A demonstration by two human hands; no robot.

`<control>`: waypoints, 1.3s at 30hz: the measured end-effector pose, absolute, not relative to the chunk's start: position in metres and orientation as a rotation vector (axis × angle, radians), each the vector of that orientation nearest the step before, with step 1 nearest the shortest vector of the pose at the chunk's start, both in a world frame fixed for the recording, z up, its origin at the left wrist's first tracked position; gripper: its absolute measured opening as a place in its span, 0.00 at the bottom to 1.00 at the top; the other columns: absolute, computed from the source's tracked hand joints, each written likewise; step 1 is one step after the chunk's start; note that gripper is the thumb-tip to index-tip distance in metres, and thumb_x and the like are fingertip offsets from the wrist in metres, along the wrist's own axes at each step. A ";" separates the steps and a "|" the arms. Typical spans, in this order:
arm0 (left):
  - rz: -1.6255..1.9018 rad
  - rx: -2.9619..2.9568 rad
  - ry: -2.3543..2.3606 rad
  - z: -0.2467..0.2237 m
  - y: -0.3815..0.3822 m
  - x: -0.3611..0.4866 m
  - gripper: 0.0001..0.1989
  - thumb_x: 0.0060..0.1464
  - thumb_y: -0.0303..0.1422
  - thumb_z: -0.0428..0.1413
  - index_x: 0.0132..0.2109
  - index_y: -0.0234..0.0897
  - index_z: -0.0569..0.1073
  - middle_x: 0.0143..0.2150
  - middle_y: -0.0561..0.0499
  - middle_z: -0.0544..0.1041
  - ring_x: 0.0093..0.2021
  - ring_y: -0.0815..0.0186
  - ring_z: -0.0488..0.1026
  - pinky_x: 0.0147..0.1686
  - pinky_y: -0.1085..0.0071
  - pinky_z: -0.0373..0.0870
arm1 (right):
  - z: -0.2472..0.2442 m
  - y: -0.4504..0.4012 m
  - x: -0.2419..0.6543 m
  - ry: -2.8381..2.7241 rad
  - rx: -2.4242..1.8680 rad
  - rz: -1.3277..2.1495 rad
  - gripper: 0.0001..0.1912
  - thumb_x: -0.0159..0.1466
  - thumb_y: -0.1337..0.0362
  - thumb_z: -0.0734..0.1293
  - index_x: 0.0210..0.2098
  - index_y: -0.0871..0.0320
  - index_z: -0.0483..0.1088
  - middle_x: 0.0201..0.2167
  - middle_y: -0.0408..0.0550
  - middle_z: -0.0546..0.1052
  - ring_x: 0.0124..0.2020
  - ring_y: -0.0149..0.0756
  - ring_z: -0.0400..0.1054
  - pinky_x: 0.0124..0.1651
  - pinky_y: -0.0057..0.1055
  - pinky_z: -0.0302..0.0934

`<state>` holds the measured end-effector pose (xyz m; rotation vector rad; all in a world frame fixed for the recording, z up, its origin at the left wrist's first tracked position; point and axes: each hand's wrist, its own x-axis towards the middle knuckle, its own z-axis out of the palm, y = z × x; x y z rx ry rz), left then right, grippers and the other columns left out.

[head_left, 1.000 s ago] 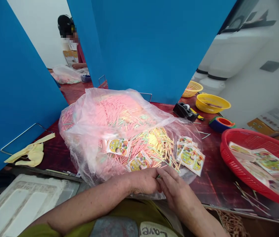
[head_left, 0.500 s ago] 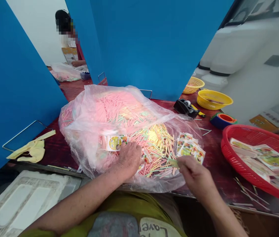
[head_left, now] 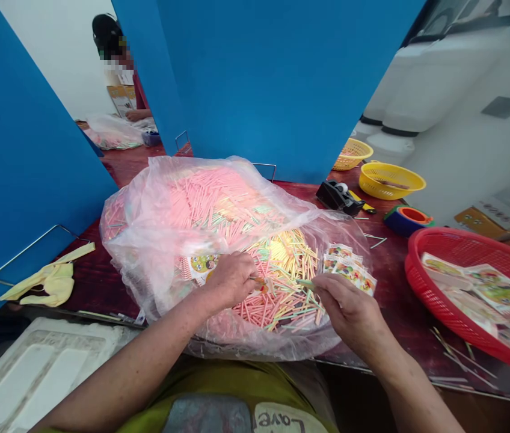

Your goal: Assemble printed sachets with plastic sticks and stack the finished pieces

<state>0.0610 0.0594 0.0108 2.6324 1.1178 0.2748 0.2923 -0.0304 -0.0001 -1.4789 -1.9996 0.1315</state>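
Observation:
A large clear plastic bag (head_left: 142, 240) lies open with a heap of thin pink, yellow and green sticks (head_left: 212, 195) in it. Over its near part, my left hand (head_left: 232, 279) is closed on a small printed packet (head_left: 261, 285), mostly hidden by the fingers. Just left of that hand, other printed packets (head_left: 198, 266) lie on the bag. My right hand (head_left: 345, 304) pinches pale green sticks (head_left: 305, 283), their ends pointing toward the left hand. Beyond the right hand, several printed packets (head_left: 349, 267) lie overlapping on the bag's right side.
A red basket (head_left: 421, 288) with printed packets stands at right. Behind it are tape rolls (head_left: 408, 219), a tape dispenser (head_left: 338, 197) and a yellow basket (head_left: 390, 180). Yellow cloth (head_left: 54, 279) lies at left. Blue panels (head_left: 259, 78) rise behind; another person (head_left: 140, 96) sits beyond.
My right hand has moved slightly left and up with the green sticks, closer to my left hand. The left hand has turned, and the small packet now shows at its fingertips.

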 end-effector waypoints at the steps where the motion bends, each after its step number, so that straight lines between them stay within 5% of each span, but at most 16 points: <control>1: 0.290 2.610 1.093 0.011 0.060 0.060 0.12 0.54 0.37 0.54 0.26 0.35 0.71 0.30 0.51 0.72 0.36 0.66 0.68 0.36 0.71 0.59 | 0.000 -0.029 0.293 -2.019 -1.466 0.141 0.11 0.63 0.67 0.57 0.38 0.57 0.70 0.36 0.51 0.76 0.39 0.36 0.71 0.42 0.32 0.66; 13: 0.592 2.491 0.689 0.016 0.062 0.052 0.19 0.62 0.36 0.44 0.27 0.34 0.71 0.26 0.52 0.70 0.31 0.70 0.67 0.33 0.75 0.59 | 0.029 -0.011 0.269 -1.854 -1.111 0.074 0.11 0.60 0.75 0.62 0.39 0.55 0.68 0.35 0.48 0.72 0.40 0.34 0.68 0.41 0.32 0.65; 28: 0.948 2.343 0.509 0.021 0.051 0.052 0.17 0.62 0.35 0.45 0.33 0.34 0.75 0.31 0.49 0.76 0.34 0.69 0.72 0.36 0.73 0.62 | 0.067 -0.003 0.258 -2.268 -0.908 0.311 0.15 0.62 0.76 0.58 0.45 0.56 0.65 0.39 0.49 0.69 0.41 0.31 0.66 0.40 0.28 0.66; 34: 1.231 2.077 0.544 0.007 0.042 0.055 0.10 0.59 0.33 0.50 0.41 0.36 0.75 0.35 0.48 0.78 0.38 0.67 0.72 0.41 0.70 0.65 | 0.088 -0.013 0.251 -2.385 -1.016 0.258 0.31 0.62 0.76 0.53 0.63 0.53 0.48 0.59 0.56 0.57 0.61 0.39 0.53 0.54 0.38 0.62; 39: 1.305 1.869 0.573 -0.004 0.041 0.057 0.11 0.58 0.32 0.51 0.45 0.36 0.74 0.42 0.45 0.76 0.44 0.64 0.71 0.46 0.66 0.67 | 0.121 -0.026 0.249 -2.429 -1.098 0.074 0.35 0.62 0.74 0.55 0.65 0.46 0.42 0.66 0.49 0.44 0.64 0.42 0.47 0.57 0.40 0.59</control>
